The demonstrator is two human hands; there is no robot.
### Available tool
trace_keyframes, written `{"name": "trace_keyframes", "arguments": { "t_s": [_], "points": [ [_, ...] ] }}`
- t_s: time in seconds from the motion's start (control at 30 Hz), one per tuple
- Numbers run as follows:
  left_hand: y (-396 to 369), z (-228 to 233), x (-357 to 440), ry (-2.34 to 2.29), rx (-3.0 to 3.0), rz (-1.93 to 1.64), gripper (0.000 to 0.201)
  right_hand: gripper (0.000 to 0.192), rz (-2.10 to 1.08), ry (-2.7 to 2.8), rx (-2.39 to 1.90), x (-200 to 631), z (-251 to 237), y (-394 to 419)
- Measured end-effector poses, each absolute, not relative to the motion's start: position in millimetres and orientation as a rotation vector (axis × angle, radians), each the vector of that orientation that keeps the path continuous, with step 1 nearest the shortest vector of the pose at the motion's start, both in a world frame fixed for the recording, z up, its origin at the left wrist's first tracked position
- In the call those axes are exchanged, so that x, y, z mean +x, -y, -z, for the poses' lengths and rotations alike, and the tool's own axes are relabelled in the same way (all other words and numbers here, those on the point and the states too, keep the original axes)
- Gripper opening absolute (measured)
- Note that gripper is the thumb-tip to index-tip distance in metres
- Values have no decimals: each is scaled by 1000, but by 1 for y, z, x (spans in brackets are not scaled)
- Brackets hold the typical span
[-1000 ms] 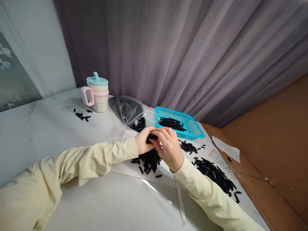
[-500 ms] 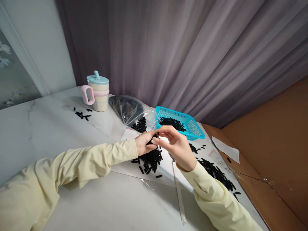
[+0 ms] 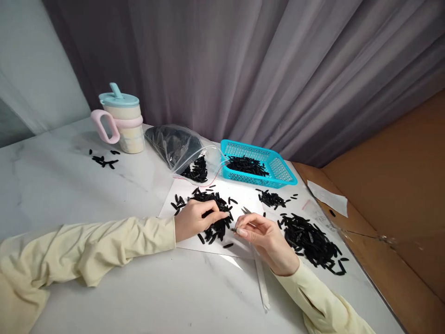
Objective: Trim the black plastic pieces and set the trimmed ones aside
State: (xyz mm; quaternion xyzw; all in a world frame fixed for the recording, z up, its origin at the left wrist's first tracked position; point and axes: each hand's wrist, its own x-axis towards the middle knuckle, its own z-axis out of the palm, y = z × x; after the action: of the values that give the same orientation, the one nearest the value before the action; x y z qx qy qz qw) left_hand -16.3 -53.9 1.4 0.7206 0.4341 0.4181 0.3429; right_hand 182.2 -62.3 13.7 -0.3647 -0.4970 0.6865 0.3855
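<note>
Slender black pieces with tapered ends form a loose pile (image 3: pixel 219 227) on a sheet of white paper (image 3: pixel 194 244). My left hand (image 3: pixel 198 219) rests over this pile, fingers curled inward and thumb near the index finger; what lies inside its grip is hidden. To its right, my right hand (image 3: pixel 266 239) pinches a small black piece (image 3: pixel 234 229) between thumb and fingertips. Behind the right hand, pointed dark metal tips (image 3: pixel 246 210) show on the paper. A long white strip (image 3: pixel 260 280) runs out below that hand; whether it joins the tips is hidden.
Black pieces also fill a blue basket (image 3: pixel 227 174), a clear zip bag (image 3: pixel 174 148) and a large heap (image 3: pixel 311 243) at right. A smaller heap (image 3: pixel 272 198) lies near the basket. Left stands a lidded cup (image 3: pixel 130 134) beside scattered pieces (image 3: pixel 104 161). A curtain (image 3: pixel 194 69) hangs behind.
My hands, together above the pile before, have parted. The left has turned over and lowered onto the pile; the right has moved slightly right and down. The view has shifted.
</note>
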Motion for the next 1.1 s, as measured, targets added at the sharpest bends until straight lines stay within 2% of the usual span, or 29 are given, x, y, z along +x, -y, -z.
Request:
{"name": "trace_keyframes", "arguments": {
  "t_s": [0.1,0.27,0.57,0.73,0.9,1.1],
  "points": [
    [58,3,-19,-996,2111,-1164,13,14,-1816,1199,-950,185,-5,64],
    [63,12,-20,-728,2465,-1243,15,15,-1802,1170,-991,183,0,64],
    [64,19,-21,-784,2611,-1294,14,14,-1735,1227,-950,178,8,65],
    [66,19,-20,-819,2696,-1272,25,11,-1409,1484,-975,175,9,70],
    [66,19,-21,-834,2711,-1209,18,4,-908,1840,-936,174,8,76],
    [67,18,-21,-858,2718,-1198,14,3,-793,1864,-921,175,7,79]
  ]
}}
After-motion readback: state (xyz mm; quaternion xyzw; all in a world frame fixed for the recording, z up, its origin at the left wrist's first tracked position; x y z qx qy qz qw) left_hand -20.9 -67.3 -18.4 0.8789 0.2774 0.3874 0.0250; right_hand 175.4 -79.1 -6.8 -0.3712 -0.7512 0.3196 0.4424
